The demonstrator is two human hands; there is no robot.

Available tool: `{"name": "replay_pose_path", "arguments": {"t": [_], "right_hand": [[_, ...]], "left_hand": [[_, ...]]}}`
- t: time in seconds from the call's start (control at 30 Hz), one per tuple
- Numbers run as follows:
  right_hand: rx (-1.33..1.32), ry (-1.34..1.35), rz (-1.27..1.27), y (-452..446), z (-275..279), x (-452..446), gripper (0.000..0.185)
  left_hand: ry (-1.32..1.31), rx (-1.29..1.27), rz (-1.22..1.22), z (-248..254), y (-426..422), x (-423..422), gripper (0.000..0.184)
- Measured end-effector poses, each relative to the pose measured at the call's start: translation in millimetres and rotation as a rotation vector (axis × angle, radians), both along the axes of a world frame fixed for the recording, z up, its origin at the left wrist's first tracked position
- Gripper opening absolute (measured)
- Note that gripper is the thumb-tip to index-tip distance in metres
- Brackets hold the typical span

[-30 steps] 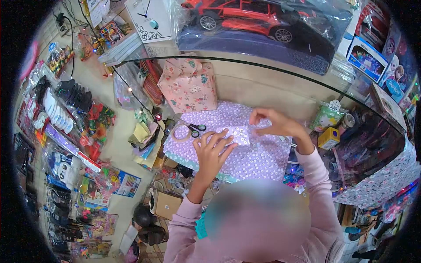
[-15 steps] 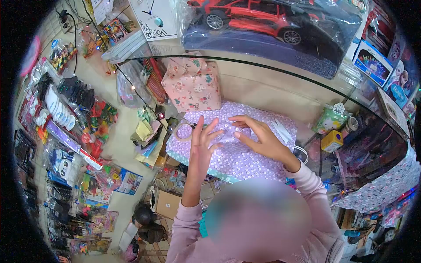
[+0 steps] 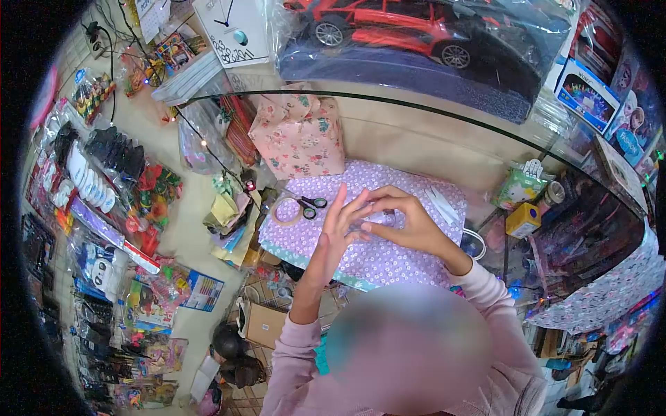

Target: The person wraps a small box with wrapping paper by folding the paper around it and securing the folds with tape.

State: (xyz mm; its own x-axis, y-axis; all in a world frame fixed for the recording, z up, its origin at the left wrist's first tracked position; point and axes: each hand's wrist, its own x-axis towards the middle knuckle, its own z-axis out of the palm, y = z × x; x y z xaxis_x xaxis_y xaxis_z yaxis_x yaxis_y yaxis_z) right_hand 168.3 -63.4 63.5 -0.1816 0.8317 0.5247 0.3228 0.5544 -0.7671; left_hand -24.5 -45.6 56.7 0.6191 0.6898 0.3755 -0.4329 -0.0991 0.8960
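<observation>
Both hands are raised over a lilac sheet with white flowers [image 3: 388, 267]. My left hand [image 3: 340, 220] is upright with its fingers stretched out. My right hand [image 3: 411, 225] comes in from the right, its fingers curved and its thumb apart from the index finger; its fingertips meet or overlap those of my left hand. Anything thin or clear between the fingertips is too small to make out. Left of my left hand, scissors with dark handles [image 3: 311, 206] lie beside a tape roll [image 3: 276, 211] on the sheet. White strips [image 3: 441, 205] lie at the sheet's right side.
A pink floral wrapped parcel [image 3: 298, 139] stands behind the sheet. A glass shelf edge [image 3: 416, 102] crosses above, carrying a boxed red toy car [image 3: 388, 31]. At right are a small yellow box [image 3: 523, 220] and a green packet [image 3: 519, 187]. Packaged goods [image 3: 90, 173] line the left.
My two hands have come closer together, so that their fingertips now meet. My left hand has shifted right, uncovering the scissors. The whole view has moved slightly.
</observation>
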Motion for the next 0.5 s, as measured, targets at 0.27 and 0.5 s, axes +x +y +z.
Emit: {"name": "replay_pose_path", "arguments": {"t": [0.27,0.5], "right_hand": [[-0.055,0.028,-0.045,2.6,-4.5,-2.3,0.022],[-0.066,0.031,-0.05,3.7,-2.0,-2.3,0.014]], "left_hand": [[0.107,0.027,-0.014,0.9,0.1,3.1,0.101],[0.017,0.068,0.088,-5.2,3.2,3.2,0.077]]}}
